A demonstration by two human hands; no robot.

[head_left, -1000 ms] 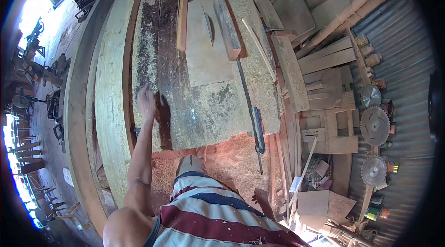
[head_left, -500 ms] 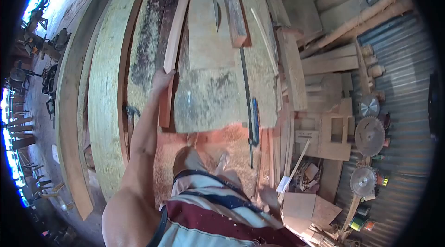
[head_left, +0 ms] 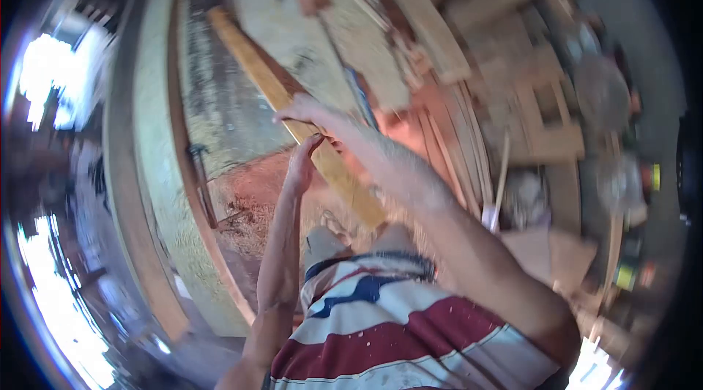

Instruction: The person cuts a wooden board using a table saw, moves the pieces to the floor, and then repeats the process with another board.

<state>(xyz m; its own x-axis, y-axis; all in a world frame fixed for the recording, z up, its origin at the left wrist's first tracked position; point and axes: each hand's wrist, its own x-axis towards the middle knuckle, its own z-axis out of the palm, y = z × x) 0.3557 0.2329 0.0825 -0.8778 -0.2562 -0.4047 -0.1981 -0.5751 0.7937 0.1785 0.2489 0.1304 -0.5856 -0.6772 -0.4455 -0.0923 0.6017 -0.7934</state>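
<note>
Right hand (head_left: 306, 109) came across to join left hand (head_left: 299, 164) on plank (head_left: 253, 60), now swung diagonal, far-left to near-right. Left clasped its near edge; right lay over it just beyond, grip unclear.

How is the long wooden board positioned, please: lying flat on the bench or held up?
Held: left hand and right hand grip the board, its near end past the bench edge. Blur hides the far end.
</note>
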